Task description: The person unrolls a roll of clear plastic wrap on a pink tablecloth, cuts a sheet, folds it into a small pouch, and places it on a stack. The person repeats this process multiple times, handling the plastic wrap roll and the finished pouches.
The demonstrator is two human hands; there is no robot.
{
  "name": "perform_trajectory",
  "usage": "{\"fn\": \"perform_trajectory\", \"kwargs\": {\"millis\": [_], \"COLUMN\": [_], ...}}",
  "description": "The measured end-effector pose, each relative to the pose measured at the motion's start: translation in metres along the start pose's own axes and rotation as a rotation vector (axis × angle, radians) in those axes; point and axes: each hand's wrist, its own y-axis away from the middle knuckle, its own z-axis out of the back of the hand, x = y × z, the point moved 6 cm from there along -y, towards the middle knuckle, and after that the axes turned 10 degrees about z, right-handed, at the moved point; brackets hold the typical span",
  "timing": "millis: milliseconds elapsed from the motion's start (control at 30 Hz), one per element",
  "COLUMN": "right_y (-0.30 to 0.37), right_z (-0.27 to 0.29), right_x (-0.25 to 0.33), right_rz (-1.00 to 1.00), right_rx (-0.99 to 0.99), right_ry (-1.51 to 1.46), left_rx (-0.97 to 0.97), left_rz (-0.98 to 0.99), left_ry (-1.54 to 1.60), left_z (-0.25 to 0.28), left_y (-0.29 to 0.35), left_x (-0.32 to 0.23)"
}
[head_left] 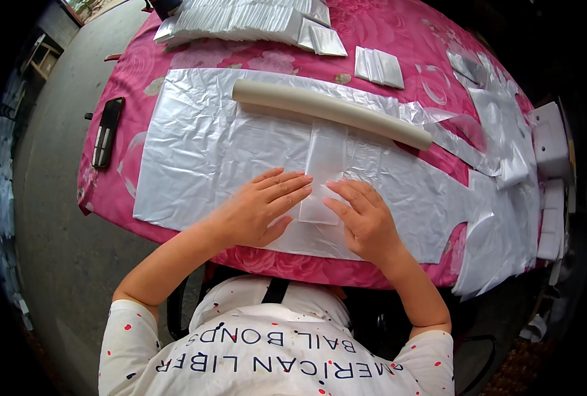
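A large whitish plastic sheet (194, 145) is spread over the table, crinkled, with curved cut edges at its right end. On its middle lies a narrow folded strip of clear plastic (326, 148), running from the pale tube down toward me. My left hand (263, 206) hovers at or rests on the strip's left edge, fingers stretched out together and thumb apart. My right hand (364, 218) is at the strip's right edge, fingers loosely bent and apart, nothing visibly gripped. Whether the fingertips press on the plastic I cannot tell. Beyond both hands, a long beige tube (333, 112) lies slantwise across the sheet.
Stacks of folded plastic packets (240, 23) stand at the far edge, with a smaller packet group (379, 67) nearer. A black phone-like object (108, 132) lies at the left. More loose plastic (504, 145) hangs over the right edge of the pink flowered tablecloth (260, 261).
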Motion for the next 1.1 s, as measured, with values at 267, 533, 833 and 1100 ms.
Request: {"fn": "perform_trajectory", "kwargs": {"millis": [267, 533, 833, 1100], "right_y": [0.0, 0.01, 0.015, 0.022], "right_z": [-0.051, -0.058, -0.05, -0.005], "right_x": [0.025, 0.035, 0.044, 0.003], "right_rz": [-0.017, -0.058, -0.058, -0.064], "right_rx": [0.28, 0.327, 0.199, -0.039], "right_ry": [-0.131, -0.141, -0.26, -0.221], "left_rx": [0.133, 0.148, 0.021, -0.146], "left_rz": [-0.068, -0.115, -0.148, -0.346], "left_ry": [-0.14, -0.167, -0.093, -0.091], "left_z": [-0.016, -0.028, -0.012, -0.001], "left_y": [-0.075, -0.08, -0.079, -0.018], "left_x": [0.038, 0.049, 0.04, -0.014]}}
